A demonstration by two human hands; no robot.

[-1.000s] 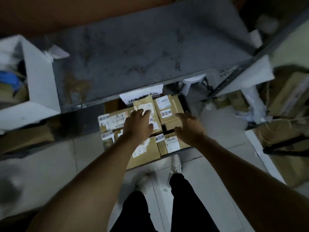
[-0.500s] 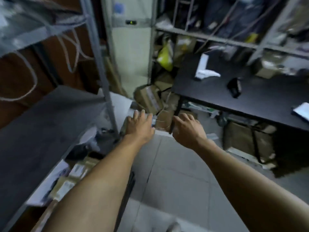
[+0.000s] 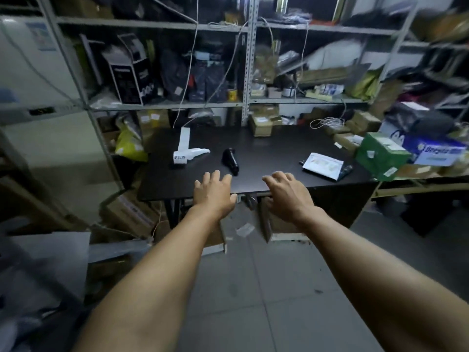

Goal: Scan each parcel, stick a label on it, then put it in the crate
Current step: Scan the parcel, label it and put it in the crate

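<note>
Reaching toward the table (image 3: 266, 153) with both hands empty: your left hand (image 3: 214, 193) is flat with fingers spread, your right hand (image 3: 286, 194) loosely curled, holding nothing. Scanner (image 3: 230, 161) lies at 12 o'clock just past the left hand, long axis running 11-to-5, so left is nearer. Parcel (image 3: 323, 165) sits at 2 o'clock from the right hand. Label strip (image 3: 184, 148) is at 11. No crate visible.

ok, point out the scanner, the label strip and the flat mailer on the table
scanner (image 3: 230, 161), head view, middle of black body
label strip (image 3: 183, 144), head view, white strip's lower half
mailer (image 3: 322, 163), head view, centre of white face
</note>
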